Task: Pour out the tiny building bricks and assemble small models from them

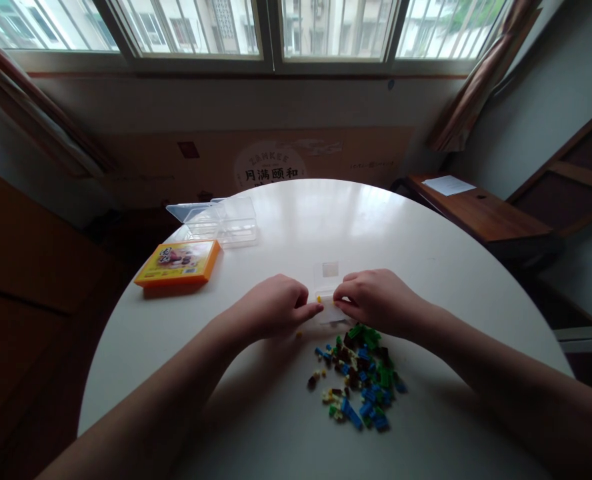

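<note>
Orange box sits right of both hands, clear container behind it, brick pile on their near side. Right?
No. Head view: the orange box lies left of the left hand and right hand, not right. The clear container is behind it, the brick pile on the hands' near side.

White table (286,227), orange box (179,263), blue/green/brown/yellow bricks (361,380), clear case (221,220).
</note>
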Motion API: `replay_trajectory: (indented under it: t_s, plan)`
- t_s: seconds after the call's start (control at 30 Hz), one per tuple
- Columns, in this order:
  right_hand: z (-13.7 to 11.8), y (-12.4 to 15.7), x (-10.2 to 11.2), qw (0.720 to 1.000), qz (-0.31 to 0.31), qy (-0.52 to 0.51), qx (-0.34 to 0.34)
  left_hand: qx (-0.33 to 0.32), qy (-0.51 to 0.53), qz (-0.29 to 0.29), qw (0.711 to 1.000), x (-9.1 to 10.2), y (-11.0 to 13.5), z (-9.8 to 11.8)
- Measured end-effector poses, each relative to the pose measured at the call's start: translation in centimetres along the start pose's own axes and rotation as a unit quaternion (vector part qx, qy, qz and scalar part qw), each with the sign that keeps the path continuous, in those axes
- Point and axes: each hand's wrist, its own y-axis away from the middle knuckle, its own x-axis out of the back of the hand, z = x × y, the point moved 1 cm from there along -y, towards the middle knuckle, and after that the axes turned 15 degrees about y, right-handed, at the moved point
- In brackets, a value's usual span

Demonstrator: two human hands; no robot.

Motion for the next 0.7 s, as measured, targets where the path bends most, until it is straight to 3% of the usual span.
replay_trajectory:
  t_s: [0.47,0.7]
  plan:
    - [-0.26,-0.59,-0.19,1.0,-0.001,-0.009,0.015,-0.033,0.011,-0.013,0.999,-0.31,-0.39,-0.29]
    - [0.71,0.4,-0.15,0.998,0.038,-0.038,-0.015,-0.039,0.018,-0.021,0.999,-0.11,-0.3,-0.36]
